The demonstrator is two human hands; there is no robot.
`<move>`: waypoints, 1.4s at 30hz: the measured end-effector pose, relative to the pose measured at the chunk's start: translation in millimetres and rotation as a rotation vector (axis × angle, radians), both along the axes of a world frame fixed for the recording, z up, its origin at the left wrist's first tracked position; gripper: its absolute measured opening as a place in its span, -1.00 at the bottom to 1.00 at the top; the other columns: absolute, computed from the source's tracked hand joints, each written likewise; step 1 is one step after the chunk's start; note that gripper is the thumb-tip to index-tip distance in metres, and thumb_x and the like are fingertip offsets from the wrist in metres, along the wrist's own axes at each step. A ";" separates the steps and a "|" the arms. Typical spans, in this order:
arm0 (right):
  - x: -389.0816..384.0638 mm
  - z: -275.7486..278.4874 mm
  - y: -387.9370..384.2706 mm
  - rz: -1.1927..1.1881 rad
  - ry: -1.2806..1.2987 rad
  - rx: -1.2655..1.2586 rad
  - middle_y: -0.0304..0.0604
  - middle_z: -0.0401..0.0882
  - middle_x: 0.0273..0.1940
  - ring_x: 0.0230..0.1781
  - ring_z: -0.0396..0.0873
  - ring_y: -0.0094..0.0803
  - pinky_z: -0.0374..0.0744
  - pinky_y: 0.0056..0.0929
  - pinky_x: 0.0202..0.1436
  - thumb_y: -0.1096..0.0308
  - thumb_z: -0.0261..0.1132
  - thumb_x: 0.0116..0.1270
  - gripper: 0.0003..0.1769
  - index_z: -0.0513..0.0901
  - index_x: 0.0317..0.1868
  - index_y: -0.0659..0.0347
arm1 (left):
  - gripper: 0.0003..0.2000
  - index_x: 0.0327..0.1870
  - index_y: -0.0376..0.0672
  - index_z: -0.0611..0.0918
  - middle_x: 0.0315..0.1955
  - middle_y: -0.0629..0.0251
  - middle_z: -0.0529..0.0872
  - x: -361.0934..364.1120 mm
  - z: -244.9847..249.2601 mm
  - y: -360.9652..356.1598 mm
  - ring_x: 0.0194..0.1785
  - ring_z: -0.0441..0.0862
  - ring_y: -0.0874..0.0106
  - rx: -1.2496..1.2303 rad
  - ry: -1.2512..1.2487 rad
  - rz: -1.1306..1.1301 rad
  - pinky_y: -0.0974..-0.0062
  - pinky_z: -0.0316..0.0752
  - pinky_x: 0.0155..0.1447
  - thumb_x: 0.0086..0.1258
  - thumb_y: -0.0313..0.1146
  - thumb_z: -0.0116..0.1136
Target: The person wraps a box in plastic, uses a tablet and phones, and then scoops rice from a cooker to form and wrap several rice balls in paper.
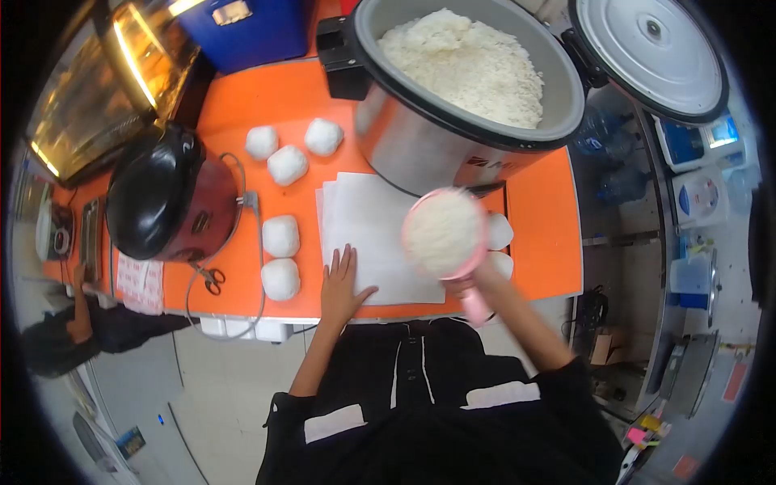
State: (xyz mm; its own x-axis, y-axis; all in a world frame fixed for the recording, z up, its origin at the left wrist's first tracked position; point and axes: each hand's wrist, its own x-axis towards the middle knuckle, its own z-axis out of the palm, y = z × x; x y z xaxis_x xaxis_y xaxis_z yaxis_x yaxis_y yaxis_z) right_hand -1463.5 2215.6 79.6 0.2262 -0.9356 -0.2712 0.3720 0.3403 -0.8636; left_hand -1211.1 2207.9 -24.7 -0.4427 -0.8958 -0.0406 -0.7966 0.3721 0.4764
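Observation:
My right hand (462,283) is closed round the handle of a pink scoop (475,307) filled with white rice (442,231), held above the right part of the white paper sheets (380,234). Flat on the lower left part of the paper lies my left hand (343,284), its fingers spread. Behind the paper stands a large open cooker (420,133) holding a heap of rice (469,69). Several white wrapped balls sit left of the paper, among them one ball (280,236). Two more, including one (500,232), are partly hidden behind the scoop.
On the orange table (234,101), a black and red cooker (170,194) with its cable and scissors (213,280) stand at the left. A blue box (246,36) and a lit glass case (97,89) are behind. Another person (61,339) is at far left.

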 end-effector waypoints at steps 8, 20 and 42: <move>8.2 -113.3 -25.4 0.109 0.795 0.297 -0.31 0.26 -0.70 -0.73 0.40 -0.44 0.41 -0.41 -0.69 -0.04 -0.24 0.44 -0.50 0.41 -0.32 0.21 | 0.00 0.35 -0.26 0.11 0.36 0.11 0.13 -1.1 -9.1 30.3 0.40 0.06 0.12 0.024 0.102 0.182 0.10 0.10 0.33 -0.10 0.00 0.38; 94.4 -82.1 -1.0 0.223 1.519 -0.075 0.25 0.53 -0.38 -0.46 0.58 0.10 0.56 -0.09 -0.48 0.17 0.21 0.24 -0.53 0.21 -0.06 0.31 | 0.09 0.36 -0.30 0.01 0.34 0.05 0.14 -2.5 -6.7 29.9 0.40 0.07 0.13 0.087 0.194 0.271 0.18 0.05 0.35 -0.18 -0.07 0.45; -49.0 166.0 -138.2 -0.377 1.938 -1.246 -0.09 0.51 -0.11 -0.03 0.46 -0.15 0.41 -0.17 0.02 0.28 0.11 0.29 -0.75 0.52 -0.05 0.14 | -0.76 -0.29 -0.03 0.73 0.07 0.38 0.57 53.7 -26.8 23.0 0.12 0.44 0.27 0.009 0.380 -0.070 0.44 0.41 0.07 -0.07 -0.38 0.33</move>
State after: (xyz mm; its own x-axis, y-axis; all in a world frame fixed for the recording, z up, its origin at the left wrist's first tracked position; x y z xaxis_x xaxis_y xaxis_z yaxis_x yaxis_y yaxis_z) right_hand -1512.5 2077.4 245.6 0.3425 -0.6823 0.6459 -0.9370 -0.2982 0.1819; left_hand -1157.4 2230.9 -51.5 -0.4874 -0.8634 0.1303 -0.5355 0.4134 0.7364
